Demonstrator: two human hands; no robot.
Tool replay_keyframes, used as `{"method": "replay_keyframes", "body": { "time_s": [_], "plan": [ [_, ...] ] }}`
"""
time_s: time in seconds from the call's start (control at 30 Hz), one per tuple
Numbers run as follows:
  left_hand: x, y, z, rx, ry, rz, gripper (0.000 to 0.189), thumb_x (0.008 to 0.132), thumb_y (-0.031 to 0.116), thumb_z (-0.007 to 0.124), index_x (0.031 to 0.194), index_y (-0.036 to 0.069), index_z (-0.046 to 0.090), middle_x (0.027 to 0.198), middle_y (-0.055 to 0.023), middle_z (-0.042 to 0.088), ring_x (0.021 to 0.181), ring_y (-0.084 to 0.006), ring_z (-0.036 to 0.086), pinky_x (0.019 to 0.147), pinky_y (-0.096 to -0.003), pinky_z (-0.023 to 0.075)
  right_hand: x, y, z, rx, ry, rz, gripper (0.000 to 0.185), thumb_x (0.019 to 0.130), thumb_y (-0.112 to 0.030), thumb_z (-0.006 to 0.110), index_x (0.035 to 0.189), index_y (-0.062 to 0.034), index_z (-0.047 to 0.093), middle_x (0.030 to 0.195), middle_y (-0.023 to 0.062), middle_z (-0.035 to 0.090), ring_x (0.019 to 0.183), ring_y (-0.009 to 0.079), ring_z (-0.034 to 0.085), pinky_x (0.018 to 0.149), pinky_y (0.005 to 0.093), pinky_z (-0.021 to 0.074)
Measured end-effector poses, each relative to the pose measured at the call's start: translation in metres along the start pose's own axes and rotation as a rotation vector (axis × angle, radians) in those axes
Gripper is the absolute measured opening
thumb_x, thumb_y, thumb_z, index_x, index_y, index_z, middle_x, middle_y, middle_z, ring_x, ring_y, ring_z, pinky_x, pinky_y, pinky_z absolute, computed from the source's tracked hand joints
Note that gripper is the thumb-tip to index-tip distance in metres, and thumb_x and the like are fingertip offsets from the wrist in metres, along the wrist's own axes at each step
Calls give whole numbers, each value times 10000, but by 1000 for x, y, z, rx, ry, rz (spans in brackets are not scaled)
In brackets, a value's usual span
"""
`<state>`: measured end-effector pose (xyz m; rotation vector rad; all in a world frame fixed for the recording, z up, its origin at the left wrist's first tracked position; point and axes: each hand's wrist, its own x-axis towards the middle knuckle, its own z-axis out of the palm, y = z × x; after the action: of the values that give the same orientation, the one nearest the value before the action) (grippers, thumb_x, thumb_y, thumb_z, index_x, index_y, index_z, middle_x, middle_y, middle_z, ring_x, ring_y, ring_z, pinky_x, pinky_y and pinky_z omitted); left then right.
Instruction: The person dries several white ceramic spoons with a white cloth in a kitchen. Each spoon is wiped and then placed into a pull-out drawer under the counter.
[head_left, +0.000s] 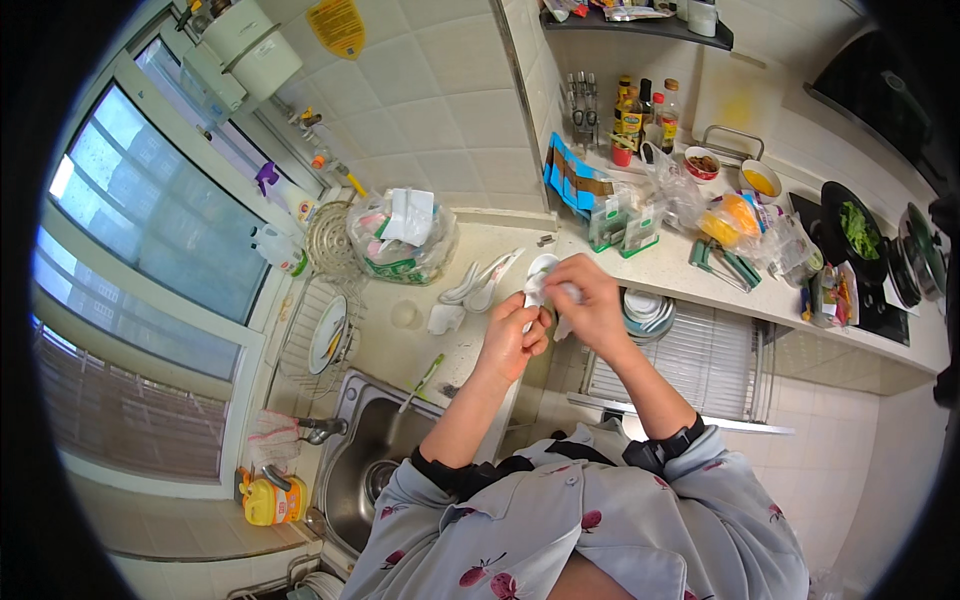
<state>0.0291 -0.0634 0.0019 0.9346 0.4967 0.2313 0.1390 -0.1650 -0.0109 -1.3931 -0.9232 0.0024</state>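
My left hand (514, 337) grips the handle of a white soup spoon (541, 265), its bowl pointing away from me. Against the spoon, my right hand (592, 300) presses a crumpled white tissue or cloth (562, 328); part of it is hidden by the fingers and blurred. Several white soup spoons (484, 292) lie together on the pale counter left of my hands. Beside them is a crumpled white paper (445, 319). Below my right hand, a pulled-out wire drawer (694, 356) holds stacked plates and bowls (649, 311).
The steel sink (409, 435) is at lower left, with a green-handled brush (427, 379) on its edge. A dish rack (304, 341) and a full plastic bag (401, 240) stand farther back. On the right counter are packets, sauce bottles (634, 112), a green-handled tool (724, 262) and a wok (851, 225) with greens.
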Motion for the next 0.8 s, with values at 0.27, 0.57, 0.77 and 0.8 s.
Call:
{"method": "replay_keyframes", "body": {
  "time_s": [0.27, 0.57, 0.77, 0.8],
  "plan": [
    [-2, -7, 14, 239, 50, 59, 140, 895, 27, 384, 969, 68, 494, 698, -14, 478, 440, -60, 325, 399, -252, 316, 13, 2, 20, -714, 149, -253, 57, 720, -21, 643, 739, -33, 590, 761, 100, 546, 576, 272, 597, 452, 389, 469],
    [7, -2, -11, 206, 21, 94, 219, 879, 32, 413, 1072, 46, 516, 753, -41, 523, 432, -61, 328, 403, -247, 321, 17, -10, -6, -256, -461, 42, 51, 763, -49, 641, 742, -19, 605, 797, 93, 588, 706, 278, 611, 624, 367, 467],
    [11, 6, -16, 118, 97, 183, 288, 910, 98, 460, 1190, 73, 522, 864, -27, 602, 675, -66, 493, 650, -261, 416, 7, -3, -4, 690, -37, 777, 115, 911, -110, 581, 974, -15, 580, 877, 46, 619, 766, 121, 591, 676, 251, 467],
    [12, 4, -13, 116, 57, 176, 351, 926, 123, 469, 1274, 79, 487, 1039, -28, 609, 924, -99, 536, 796, -258, 424, 4, -2, 2, 822, 0, 830, 141, 917, -118, 580, 1012, -14, 569, 886, 49, 618, 770, 118, 593, 674, 247, 469]
  ]
}}
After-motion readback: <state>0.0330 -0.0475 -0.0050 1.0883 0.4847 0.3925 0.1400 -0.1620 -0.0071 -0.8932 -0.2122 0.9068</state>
